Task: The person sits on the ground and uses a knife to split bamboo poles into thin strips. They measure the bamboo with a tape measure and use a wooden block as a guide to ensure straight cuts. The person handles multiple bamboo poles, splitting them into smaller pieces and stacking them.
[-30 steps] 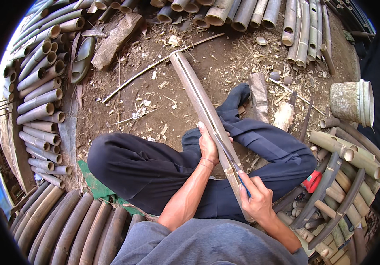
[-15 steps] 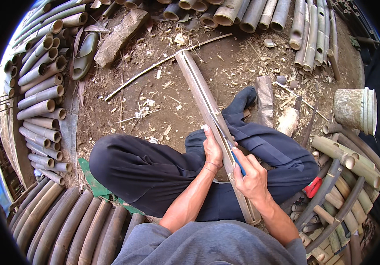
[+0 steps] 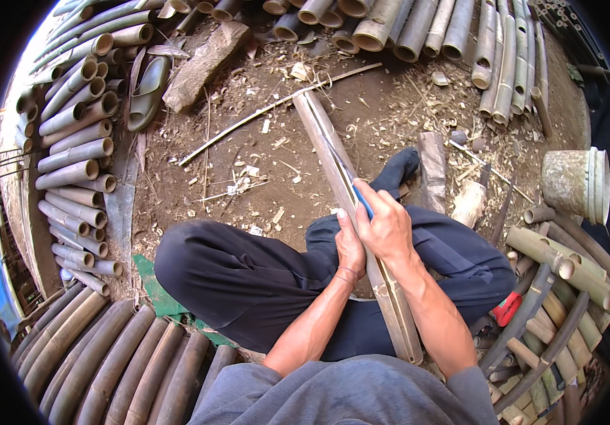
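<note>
Brown dirt (image 3: 354,91) bears pale chips (image 3: 250,171) and bamboo stacks (image 3: 417,34) beyond the pole (image 3: 324,144).

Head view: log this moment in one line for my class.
left hand: grips long brown slotted bamboo pole | right hand: holds slim blue-handled tool lengthwise along pole

The bare brown dirt floor (image 3: 368,120) is scattered with pale wood shavings (image 3: 252,171). 1 long thin stick (image 3: 248,122) lies slantwise across it, near a rough wooden block (image 3: 207,65) and a single dull green shoe (image 3: 149,93). Bamboo tubes (image 3: 412,32) line the far edge. To the right lie 2 short wood chunks (image 3: 432,168), with a stained whitish bucket (image 3: 575,185) beyond, near the rim.
</note>
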Tool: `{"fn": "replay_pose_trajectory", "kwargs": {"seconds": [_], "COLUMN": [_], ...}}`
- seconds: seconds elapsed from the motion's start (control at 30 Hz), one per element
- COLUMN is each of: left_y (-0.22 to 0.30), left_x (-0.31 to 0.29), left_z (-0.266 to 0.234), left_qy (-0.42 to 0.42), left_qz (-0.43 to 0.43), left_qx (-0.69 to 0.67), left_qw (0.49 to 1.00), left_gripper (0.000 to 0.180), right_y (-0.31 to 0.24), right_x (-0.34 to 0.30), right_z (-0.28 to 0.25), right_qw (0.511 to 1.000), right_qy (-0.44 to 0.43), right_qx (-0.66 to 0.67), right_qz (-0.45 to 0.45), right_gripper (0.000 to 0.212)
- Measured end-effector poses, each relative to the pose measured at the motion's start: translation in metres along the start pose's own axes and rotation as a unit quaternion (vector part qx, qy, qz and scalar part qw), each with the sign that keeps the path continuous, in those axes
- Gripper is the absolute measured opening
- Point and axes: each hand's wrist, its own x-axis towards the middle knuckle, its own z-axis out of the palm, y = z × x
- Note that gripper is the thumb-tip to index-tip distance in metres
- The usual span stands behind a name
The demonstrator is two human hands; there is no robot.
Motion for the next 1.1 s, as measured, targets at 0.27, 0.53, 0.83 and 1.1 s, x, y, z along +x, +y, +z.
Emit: {"fn": "replay_pose_trajectory", "kwargs": {"seconds": [0.27, 0.53, 0.83, 1.1], "left_y": [0.0, 0.009, 0.015, 0.001], "left_x": [0.003, -0.007, -0.005, 0.001], "left_z": [-0.004, -0.004, -0.006, -0.003], "left_qy": [0.004, -0.005, -0.022, 0.012], "left_qz": [0.008, -0.02, -0.017, 0.025], "left_qx": [-0.017, 0.024, 0.006, 0.016], "left_qw": [1.0, 1.0, 1.0, 0.999], "left_gripper": [0.086, 0.083, 0.082, 0.082], "right_y": [0.001, -0.004, -0.013, -0.008], "right_x": [0.037, 0.108, 0.078, 0.078], "right_z": [0.022, 0.05, 0.021, 0.03], "right_qw": [1.0, 0.998, 0.996, 0.998], "right_qy": [-0.013, -0.029, -0.056, -0.03], "right_qx": [-0.02, -0.057, -0.07, -0.058], "right_qz": [-0.012, -0.004, -0.007, 0.01], "right_gripper": [0.04, 0.042, 0.039, 0.041]}}
